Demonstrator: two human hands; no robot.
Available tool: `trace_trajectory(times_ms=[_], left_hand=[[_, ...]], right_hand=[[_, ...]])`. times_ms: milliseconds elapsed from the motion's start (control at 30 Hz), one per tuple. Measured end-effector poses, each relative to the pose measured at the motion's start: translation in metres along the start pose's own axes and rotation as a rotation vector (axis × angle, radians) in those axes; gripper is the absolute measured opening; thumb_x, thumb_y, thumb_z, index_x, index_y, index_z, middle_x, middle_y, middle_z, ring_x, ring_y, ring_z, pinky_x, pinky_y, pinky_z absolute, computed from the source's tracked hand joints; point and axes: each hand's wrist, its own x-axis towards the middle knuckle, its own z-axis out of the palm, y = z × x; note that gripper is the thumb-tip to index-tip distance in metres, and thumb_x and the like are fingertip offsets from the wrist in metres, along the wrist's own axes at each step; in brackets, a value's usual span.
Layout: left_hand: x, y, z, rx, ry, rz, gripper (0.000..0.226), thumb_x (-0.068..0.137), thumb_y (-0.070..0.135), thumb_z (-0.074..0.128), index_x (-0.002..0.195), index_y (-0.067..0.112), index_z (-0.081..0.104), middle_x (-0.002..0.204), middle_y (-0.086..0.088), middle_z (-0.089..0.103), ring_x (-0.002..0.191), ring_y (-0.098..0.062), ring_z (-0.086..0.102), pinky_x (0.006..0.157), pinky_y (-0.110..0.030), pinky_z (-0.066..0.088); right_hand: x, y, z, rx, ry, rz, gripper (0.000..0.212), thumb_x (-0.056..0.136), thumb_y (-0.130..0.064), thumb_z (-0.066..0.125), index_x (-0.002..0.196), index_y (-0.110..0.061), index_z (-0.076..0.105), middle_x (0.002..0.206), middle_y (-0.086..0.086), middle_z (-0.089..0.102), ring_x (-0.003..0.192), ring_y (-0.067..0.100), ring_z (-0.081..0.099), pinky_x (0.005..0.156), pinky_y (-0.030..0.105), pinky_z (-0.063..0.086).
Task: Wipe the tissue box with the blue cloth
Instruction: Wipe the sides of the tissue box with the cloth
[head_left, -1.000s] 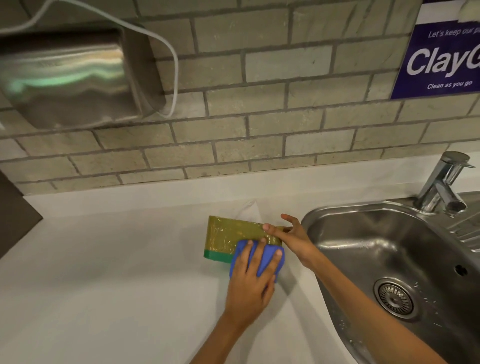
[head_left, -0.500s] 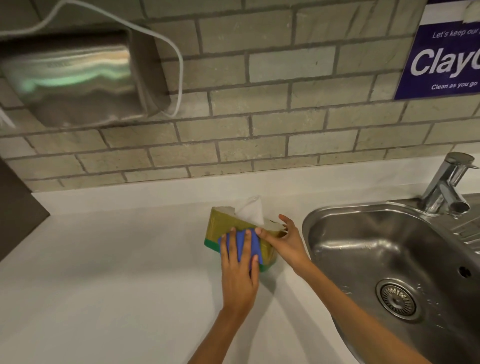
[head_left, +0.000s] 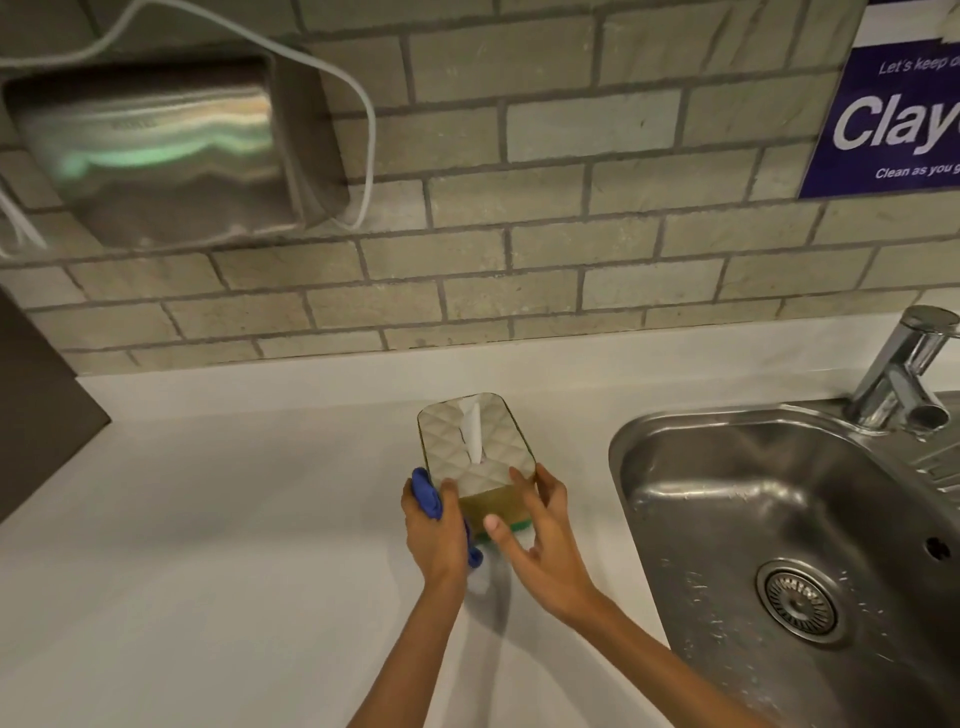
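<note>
The tissue box (head_left: 475, 449) stands on the white counter (head_left: 208, 545), its quilted pale top facing me and a white tissue (head_left: 474, 428) poking out of the slot. Its near end is gold with a green base. My left hand (head_left: 435, 535) is closed on the bunched blue cloth (head_left: 427, 496) and presses against the box's left near corner. My right hand (head_left: 540, 540) grips the near right end, thumb on the gold face and fingers on the right side.
A steel sink (head_left: 779, 530) with a drain (head_left: 797, 600) lies just right of the box, a tap (head_left: 904, 379) at its back. A metal dispenser (head_left: 156, 150) with a white cable hangs on the brick wall. A dark panel (head_left: 36, 415) stands at the left.
The box has been turned from lying across to pointing away from me, top now facing up. My left hand moved the cloth from the front face to the left corner; my right hand shifted to the near end.
</note>
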Motion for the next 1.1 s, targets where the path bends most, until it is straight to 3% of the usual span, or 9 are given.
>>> trace_trajectory(times_ms=[100, 233, 300, 433, 600, 733, 833, 933, 1100], left_hand=[[0.001, 0.003, -0.002, -0.008, 0.074, 0.018, 0.043, 0.096, 0.024, 0.049, 0.137, 0.014, 0.043, 0.128, -0.014, 0.059, 0.111, -0.029, 0.058, 0.091, -0.030, 0.043], [-0.002, 0.004, 0.008, -0.083, 0.175, -0.035, 0.047, 0.093, 0.025, 0.053, 0.135, 0.008, 0.042, 0.126, -0.017, 0.058, 0.113, -0.035, 0.058, 0.098, -0.039, 0.047], [-0.004, 0.003, 0.014, -0.109, 0.178, -0.073, 0.063, 0.084, 0.026, 0.064, 0.137, 0.005, 0.037, 0.126, -0.020, 0.056, 0.113, -0.038, 0.057, 0.099, -0.047, 0.047], [-0.005, 0.005, 0.020, -0.170, 0.170, -0.168, 0.087, 0.074, 0.023, 0.076, 0.144, 0.009, 0.026, 0.137, -0.021, 0.047, 0.121, -0.039, 0.051, 0.103, -0.048, 0.045], [0.016, 0.012, 0.008, -0.126, 0.017, -0.170, 0.062, 0.078, 0.009, 0.071, 0.131, 0.004, 0.040, 0.126, -0.021, 0.058, 0.105, -0.034, 0.060, 0.096, -0.043, 0.050], [0.039, 0.025, -0.006, -0.071, -0.123, -0.177, 0.055, 0.081, 0.005, 0.068, 0.130, 0.003, 0.045, 0.127, -0.018, 0.058, 0.098, -0.028, 0.057, 0.095, -0.041, 0.049], [0.049, 0.034, -0.015, -0.055, -0.256, -0.171, 0.054, 0.082, 0.003, 0.066, 0.132, 0.007, 0.045, 0.130, -0.016, 0.057, 0.100, -0.027, 0.055, 0.094, -0.039, 0.048], [0.059, 0.042, -0.019, -0.032, -0.387, -0.156, 0.053, 0.083, 0.003, 0.064, 0.133, 0.010, 0.046, 0.131, -0.015, 0.056, 0.103, -0.028, 0.056, 0.091, -0.038, 0.047], [0.062, 0.040, -0.020, -0.009, -0.377, -0.135, 0.039, 0.091, 0.020, 0.058, 0.129, 0.014, 0.051, 0.129, -0.015, 0.059, 0.105, -0.026, 0.058, 0.093, -0.037, 0.049]], right_hand=[[-0.009, 0.003, 0.009, -0.021, 0.013, -0.020, 0.080, 0.062, -0.083, 0.043, 0.129, -0.047, 0.018, 0.140, -0.009, 0.013, 0.114, -0.041, 0.006, 0.087, -0.013, 0.022], [-0.016, 0.005, 0.018, 0.012, 0.023, -0.024, 0.093, 0.058, -0.088, 0.036, 0.135, -0.039, 0.018, 0.146, -0.003, 0.013, 0.117, -0.039, 0.004, 0.091, -0.012, 0.021], [-0.020, 0.005, 0.019, 0.045, 0.031, -0.018, 0.092, 0.059, -0.088, 0.035, 0.134, -0.037, 0.019, 0.146, 0.000, 0.015, 0.117, -0.039, 0.008, 0.090, -0.012, 0.023], [-0.031, 0.002, 0.023, 0.073, 0.000, -0.051, 0.085, 0.066, -0.084, 0.035, 0.134, -0.035, 0.021, 0.142, 0.001, 0.022, 0.122, -0.031, 0.017, 0.095, -0.007, 0.024], [-0.046, -0.011, 0.033, -0.040, -0.058, -0.070, 0.078, 0.071, -0.081, 0.029, 0.136, -0.042, 0.014, 0.145, -0.007, 0.027, 0.136, -0.003, 0.026, 0.111, 0.014, 0.029], [-0.028, -0.012, 0.002, 0.012, 0.182, -0.058, 0.050, 0.077, -0.075, 0.032, 0.118, -0.047, 0.034, 0.121, -0.020, 0.046, 0.116, -0.018, 0.040, 0.095, 0.001, 0.033], [-0.001, 0.012, -0.031, 0.028, 0.330, 0.050, 0.048, 0.088, -0.052, 0.040, 0.130, -0.029, 0.040, 0.130, -0.004, 0.049, 0.123, 0.001, 0.045, 0.107, 0.026, 0.039], [0.024, 0.034, -0.051, 0.034, 0.238, 0.194, 0.054, 0.095, -0.036, 0.040, 0.146, -0.022, 0.025, 0.152, 0.003, 0.033, 0.140, 0.019, 0.032, 0.113, 0.035, 0.029], [0.041, 0.043, -0.053, 0.107, -0.005, 0.284, 0.058, 0.097, -0.037, 0.029, 0.150, -0.030, 0.004, 0.156, -0.009, 0.017, 0.145, 0.014, 0.020, 0.113, 0.028, 0.021]])
